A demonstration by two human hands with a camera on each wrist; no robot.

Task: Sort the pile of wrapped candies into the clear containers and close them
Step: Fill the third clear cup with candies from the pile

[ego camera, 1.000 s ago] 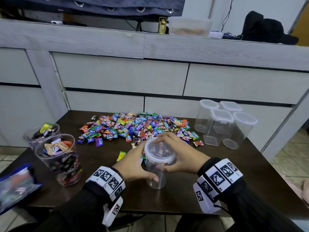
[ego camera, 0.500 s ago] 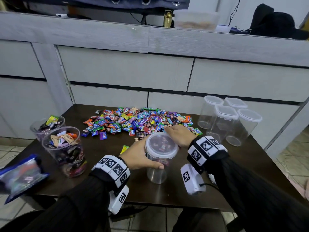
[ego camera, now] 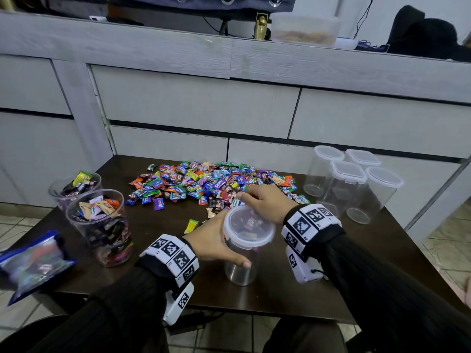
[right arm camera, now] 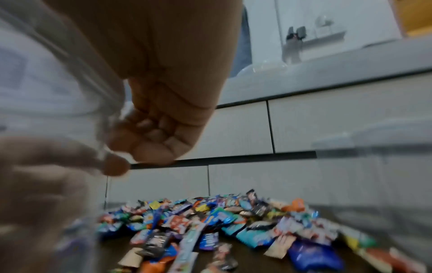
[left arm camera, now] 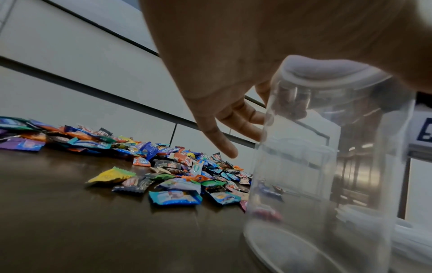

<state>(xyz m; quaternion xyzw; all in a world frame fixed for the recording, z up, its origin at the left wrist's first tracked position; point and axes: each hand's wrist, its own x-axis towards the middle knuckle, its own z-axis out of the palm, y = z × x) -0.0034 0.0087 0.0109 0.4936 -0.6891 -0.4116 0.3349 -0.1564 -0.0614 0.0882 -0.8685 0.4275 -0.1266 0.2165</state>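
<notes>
A clear round container (ego camera: 240, 272) with a white lid (ego camera: 248, 226) stands near the front of the dark table; the same container (left arm camera: 315, 166) shows in the left wrist view. My left hand (ego camera: 216, 245) grips its side, thumb on the near wall. A few candies lie inside. My right hand (ego camera: 267, 202) hovers just beyond the lid at the near edge of the pile of wrapped candies (ego camera: 211, 182). Seen from the right wrist, that hand (right arm camera: 158, 129) has its fingers curled with nothing visible in them, above the pile (right arm camera: 222, 221).
Two open containers (ego camera: 70, 215) (ego camera: 52, 189) with candies stand at the left. A blue zip bag (ego camera: 33, 261) overhangs the table's left front corner. Several lidded empty containers (ego camera: 356, 189) stand at the back right. A lone yellow candy (ego camera: 192, 225) lies left of the held container.
My right hand has come off the lid and moved back to the near edge of the candy pile. The left hand has kept its grip on the container.
</notes>
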